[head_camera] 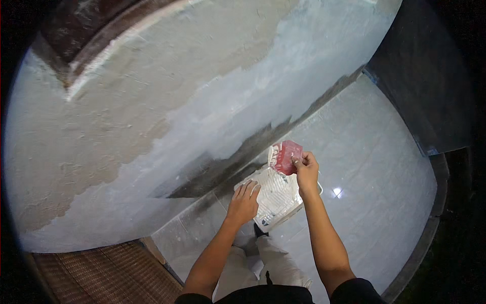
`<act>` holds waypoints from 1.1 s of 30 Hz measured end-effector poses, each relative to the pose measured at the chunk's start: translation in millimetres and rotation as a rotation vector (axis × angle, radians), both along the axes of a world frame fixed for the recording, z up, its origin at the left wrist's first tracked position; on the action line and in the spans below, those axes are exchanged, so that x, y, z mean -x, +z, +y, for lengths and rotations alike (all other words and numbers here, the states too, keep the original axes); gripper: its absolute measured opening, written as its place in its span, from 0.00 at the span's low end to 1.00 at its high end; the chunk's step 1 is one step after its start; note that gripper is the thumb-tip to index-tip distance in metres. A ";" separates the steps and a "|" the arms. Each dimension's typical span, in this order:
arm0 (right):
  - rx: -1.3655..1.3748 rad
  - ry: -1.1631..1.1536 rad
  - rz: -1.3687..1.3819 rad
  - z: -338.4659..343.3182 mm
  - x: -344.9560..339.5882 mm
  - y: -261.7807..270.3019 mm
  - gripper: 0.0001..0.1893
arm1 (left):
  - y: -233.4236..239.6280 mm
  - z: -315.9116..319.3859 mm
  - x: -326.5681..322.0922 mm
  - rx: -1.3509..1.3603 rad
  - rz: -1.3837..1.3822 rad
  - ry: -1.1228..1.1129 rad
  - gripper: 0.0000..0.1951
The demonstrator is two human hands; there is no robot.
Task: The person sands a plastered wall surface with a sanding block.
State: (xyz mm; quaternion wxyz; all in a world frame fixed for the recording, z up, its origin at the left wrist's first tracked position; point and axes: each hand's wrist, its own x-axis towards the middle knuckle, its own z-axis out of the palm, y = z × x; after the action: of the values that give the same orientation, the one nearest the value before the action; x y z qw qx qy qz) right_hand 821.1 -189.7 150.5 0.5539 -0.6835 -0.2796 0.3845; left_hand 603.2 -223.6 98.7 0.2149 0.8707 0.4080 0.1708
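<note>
My right hand grips a flat red plastic scraper by its right side. Whitish paste coats the scraper's left edge. Below and left of it, a ribbed paint tray smeared with white material lies above the floor tiles, by my feet. My left hand is at the tray's left edge with its fingers a little apart; whether it touches or holds the rim cannot be told. The wall beyond is partly coated in pale grey-white, with beige rough plaster above and a dark bare strip at its foot.
A brown woven wicker piece stands at the lower left against the wall. A dark wooden frame is set into the wall at upper left. Glossy grey tiles extend right to a raised kerb. A dark panel stands at upper right.
</note>
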 end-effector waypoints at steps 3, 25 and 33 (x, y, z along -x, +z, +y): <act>0.125 -0.039 -0.044 -6.6 -12.9 -41.7 0.04 | -27.0 -3.7 1.1 0.185 0.016 -0.031 0.25; 0.342 -0.155 -0.579 -6.7 -71.8 -237.6 0.13 | -180.1 -18.9 -39.1 0.274 -0.013 -0.007 0.26; 0.232 -0.079 -0.634 15.7 -76.8 -258.7 0.12 | -193.4 -14.3 -48.2 0.261 -0.043 0.002 0.27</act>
State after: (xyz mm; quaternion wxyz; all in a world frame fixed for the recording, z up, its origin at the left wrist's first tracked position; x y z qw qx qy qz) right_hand 897.9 -174.0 -108.2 0.3724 -0.8378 -0.3656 0.1604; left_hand 651.4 -237.9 -94.7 0.3347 0.8311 0.4230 0.1349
